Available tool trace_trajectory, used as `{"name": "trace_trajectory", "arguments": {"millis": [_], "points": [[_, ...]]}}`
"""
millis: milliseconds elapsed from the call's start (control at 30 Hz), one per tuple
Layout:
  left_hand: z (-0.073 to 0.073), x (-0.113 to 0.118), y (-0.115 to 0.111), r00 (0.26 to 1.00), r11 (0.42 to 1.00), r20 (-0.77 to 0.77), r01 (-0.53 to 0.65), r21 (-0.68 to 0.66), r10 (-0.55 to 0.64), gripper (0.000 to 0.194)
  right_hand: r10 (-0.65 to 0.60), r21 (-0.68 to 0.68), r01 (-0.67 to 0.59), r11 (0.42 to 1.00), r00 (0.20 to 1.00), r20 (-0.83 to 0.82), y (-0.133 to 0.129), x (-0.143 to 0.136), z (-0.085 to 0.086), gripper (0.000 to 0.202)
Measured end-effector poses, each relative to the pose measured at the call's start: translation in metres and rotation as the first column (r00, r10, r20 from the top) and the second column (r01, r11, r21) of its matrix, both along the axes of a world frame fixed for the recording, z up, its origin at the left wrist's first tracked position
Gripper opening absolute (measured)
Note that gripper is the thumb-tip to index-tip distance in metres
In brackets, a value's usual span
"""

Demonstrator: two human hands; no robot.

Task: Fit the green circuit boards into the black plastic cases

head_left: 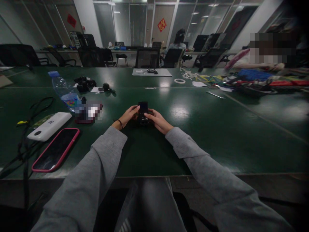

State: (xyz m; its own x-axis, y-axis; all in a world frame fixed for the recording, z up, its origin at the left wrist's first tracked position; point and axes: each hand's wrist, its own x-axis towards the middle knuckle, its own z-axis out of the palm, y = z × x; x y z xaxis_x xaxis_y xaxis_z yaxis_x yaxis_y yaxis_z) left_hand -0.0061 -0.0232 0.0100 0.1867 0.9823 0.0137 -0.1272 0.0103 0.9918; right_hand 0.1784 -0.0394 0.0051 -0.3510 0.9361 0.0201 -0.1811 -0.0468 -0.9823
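Note:
A small black handheld device [143, 109], with a dark screen on top and buttons below, is held upright over the green table [154, 154]. I cannot make out its exact kind. Around its left side my left hand [127, 116] is closed, the thumb by the screen's edge. My right hand [159, 120] grips the right side, and its thumb lies over the buttons. The fingers behind the device are hidden.
To the left lie a pink-cased phone [56, 149], a white power bank [50, 126], black cords [24, 141], another phone and a tilted plastic bottle [64, 91]. A white roll of tape [180, 81] and tangled cables [256, 79] are at the far right, near another person.

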Motion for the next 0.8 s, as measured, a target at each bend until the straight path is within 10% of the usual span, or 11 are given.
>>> {"name": "trace_trajectory", "arguments": {"millis": [800], "points": [[-0.0003, -0.0001, -0.0001, 0.999, 1.0, -0.036, 0.013, -0.004, -0.013, 0.051, 0.009, 0.023, -0.01, 1.0, 1.0, 0.022, -0.0003, 0.0005, -0.001, 0.054]]}}
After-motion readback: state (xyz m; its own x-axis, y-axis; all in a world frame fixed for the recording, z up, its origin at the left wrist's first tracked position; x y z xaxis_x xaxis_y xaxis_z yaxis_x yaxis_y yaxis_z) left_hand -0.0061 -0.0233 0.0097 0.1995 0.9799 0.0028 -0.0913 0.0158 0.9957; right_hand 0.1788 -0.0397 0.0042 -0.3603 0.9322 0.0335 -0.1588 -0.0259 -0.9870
